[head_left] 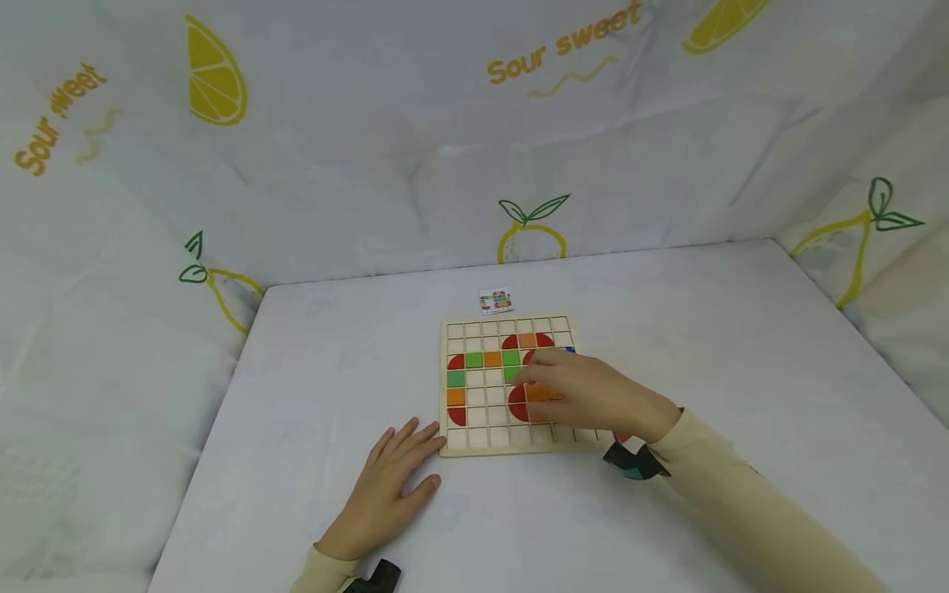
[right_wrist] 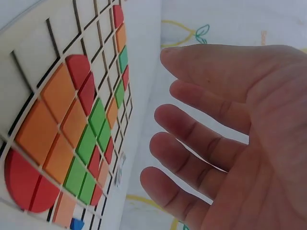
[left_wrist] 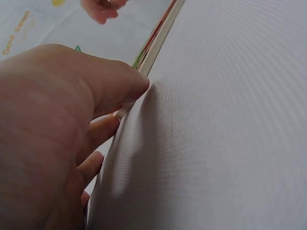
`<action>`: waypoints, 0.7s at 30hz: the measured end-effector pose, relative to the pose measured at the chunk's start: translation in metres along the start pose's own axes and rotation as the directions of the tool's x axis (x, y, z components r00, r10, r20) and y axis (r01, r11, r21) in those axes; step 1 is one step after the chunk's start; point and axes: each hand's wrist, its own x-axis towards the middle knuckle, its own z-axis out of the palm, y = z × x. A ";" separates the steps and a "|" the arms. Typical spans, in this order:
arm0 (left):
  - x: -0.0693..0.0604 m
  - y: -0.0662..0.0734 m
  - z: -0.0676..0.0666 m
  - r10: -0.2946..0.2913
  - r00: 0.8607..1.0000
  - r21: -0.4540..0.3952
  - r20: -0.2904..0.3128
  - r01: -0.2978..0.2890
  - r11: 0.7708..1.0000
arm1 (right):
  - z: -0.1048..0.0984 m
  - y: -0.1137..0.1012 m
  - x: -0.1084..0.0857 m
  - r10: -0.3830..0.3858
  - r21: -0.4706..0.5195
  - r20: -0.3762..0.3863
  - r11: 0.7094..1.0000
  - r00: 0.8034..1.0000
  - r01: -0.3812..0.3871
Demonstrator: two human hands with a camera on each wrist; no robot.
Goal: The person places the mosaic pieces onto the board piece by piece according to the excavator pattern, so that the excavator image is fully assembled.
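Observation:
A wooden grid board lies on the white table, with coloured pieces set in some of its cells. Green squares, orange squares and red rounded pieces form a pattern. Over the board's right half hovers my right hand, fingers loosely bent; the right wrist view shows nothing between thumb and fingertips. It hides several cells in the head view. Flat on the table, my left hand has its fingers spread, the fingertips at the board's lower left corner. A blue piece shows at the board's edge.
Behind the board lies a small printed card with a coloured pattern. A white cloth printed with lemons and lettering hangs behind the table. The table's white surface extends to both sides of the board.

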 end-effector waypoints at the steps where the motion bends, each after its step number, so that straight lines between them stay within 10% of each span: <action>1: 0.000 0.000 0.000 -0.002 1.000 -0.001 0.001 0.002 1.000 | -0.002 0.003 -0.005 0.015 0.005 0.000 1.000 1.000 -0.015; 21: 0.000 0.001 0.000 -0.009 1.000 -0.012 -0.007 0.009 1.000 | -0.022 0.045 -0.073 0.295 0.038 0.047 0.954 0.954 -0.297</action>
